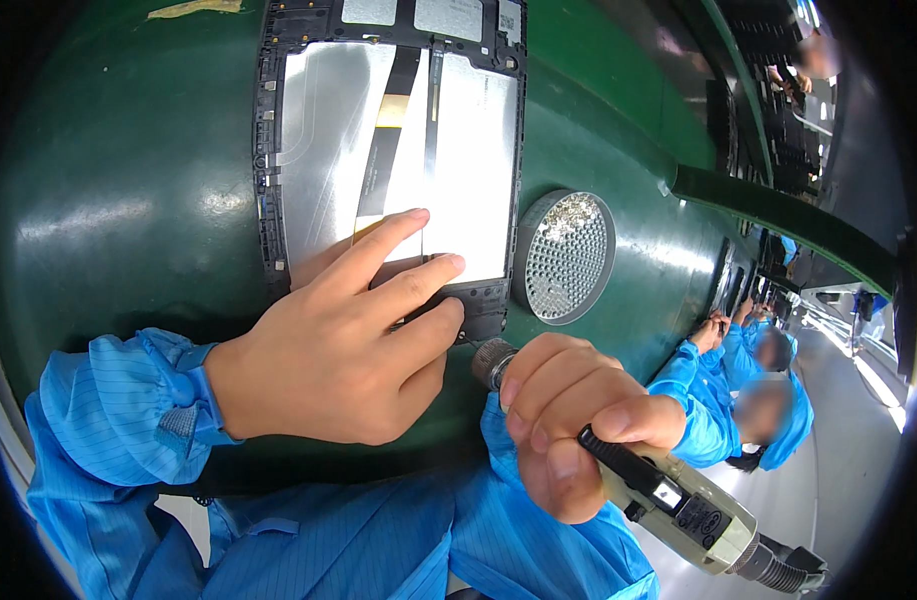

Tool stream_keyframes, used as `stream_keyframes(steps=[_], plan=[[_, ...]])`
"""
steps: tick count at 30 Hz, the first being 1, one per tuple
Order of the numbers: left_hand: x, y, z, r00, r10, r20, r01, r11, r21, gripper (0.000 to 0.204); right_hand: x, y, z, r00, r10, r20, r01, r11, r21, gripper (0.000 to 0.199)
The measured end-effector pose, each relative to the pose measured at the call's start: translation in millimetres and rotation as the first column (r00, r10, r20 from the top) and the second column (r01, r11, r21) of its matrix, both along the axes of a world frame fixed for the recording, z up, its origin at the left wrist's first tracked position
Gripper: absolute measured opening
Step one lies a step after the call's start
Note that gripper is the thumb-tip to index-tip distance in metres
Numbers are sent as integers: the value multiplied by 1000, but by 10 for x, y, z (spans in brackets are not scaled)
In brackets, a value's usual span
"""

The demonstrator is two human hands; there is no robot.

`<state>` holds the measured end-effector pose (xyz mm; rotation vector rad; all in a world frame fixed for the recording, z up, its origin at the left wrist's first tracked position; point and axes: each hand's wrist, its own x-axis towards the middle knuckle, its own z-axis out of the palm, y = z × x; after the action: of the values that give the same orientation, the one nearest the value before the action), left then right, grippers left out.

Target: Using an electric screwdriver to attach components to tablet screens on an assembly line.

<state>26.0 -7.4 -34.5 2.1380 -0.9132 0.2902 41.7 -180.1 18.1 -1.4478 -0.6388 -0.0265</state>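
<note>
An opened tablet-like device (pixel 488 170) lies on the green tabletop, with a black frame and a silvery metal inside. A dark flat ribbon cable (pixel 380 165) with yellowish tape runs down its middle. My left hand (pixel 353 335) rests on the device's near part, index and middle fingers stretched out over the metal, the others bent near the frame. My right hand (pixel 578 430) is wrapped round a pale electric screwdriver (pixel 700 515) with a black lever. The screwdriver's metal nose points at the device's near right corner; whether the bit touches there I cannot tell.
Right of the device sits a round grey dish (pixel 608 245) with a perforated plate and many small screws. A scrap of yellowish tape (pixel 196 8) lies at the far left. A dark green rail (pixel 778 215) crosses the right side. Co-workers in blue (pixel 713 400) sit beyond.
</note>
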Motion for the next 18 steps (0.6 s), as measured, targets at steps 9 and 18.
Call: stream_keyframes(steps=[9,18], plan=[[8,-70,-12,999,40,-3,-41,999,-29,5,59,-26,-34,998,65,16,-65,998,-4,29],[-7,-5,15,999,-21,42,20,999,37,11,33,-80,-25,998,58,7,-58,992,113,37]])
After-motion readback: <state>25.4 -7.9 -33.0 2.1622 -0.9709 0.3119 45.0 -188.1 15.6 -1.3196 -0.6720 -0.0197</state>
